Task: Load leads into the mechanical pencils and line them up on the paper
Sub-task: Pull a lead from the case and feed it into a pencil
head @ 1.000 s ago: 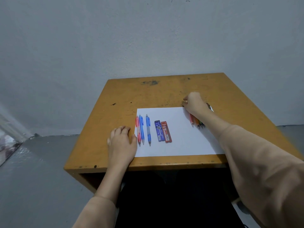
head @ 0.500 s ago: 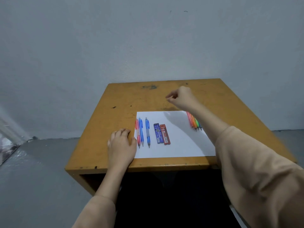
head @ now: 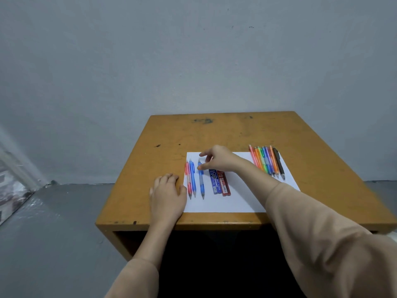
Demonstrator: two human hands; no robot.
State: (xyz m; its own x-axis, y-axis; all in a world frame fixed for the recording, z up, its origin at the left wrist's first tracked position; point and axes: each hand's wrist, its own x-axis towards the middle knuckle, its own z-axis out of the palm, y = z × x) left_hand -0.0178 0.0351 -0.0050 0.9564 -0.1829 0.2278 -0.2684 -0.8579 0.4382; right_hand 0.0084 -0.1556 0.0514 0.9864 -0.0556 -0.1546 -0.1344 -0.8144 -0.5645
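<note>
A white paper (head: 238,198) lies on the wooden desk. At its left edge lie a red mechanical pencil (head: 188,179) and a blue one (head: 192,178) side by side, with a third blue pencil (head: 201,179) a little to their right. A blue lead case (head: 215,181) and a red lead case (head: 223,183) lie next to it. My right hand (head: 219,158) hovers over the third pencil's upper end, thumb and forefinger spread apart, holding nothing. My left hand (head: 167,195) rests flat on the desk at the paper's left edge.
A row of several coloured pencils (head: 266,161) lies at the paper's far right corner, the outermost dark one (head: 279,163) partly on the desk (head: 225,130). A grey wall stands behind the desk, and grey floor lies to the left.
My right hand has moved from the coloured pencils at the right across the paper to the third blue pencil. My left hand has stayed in place.
</note>
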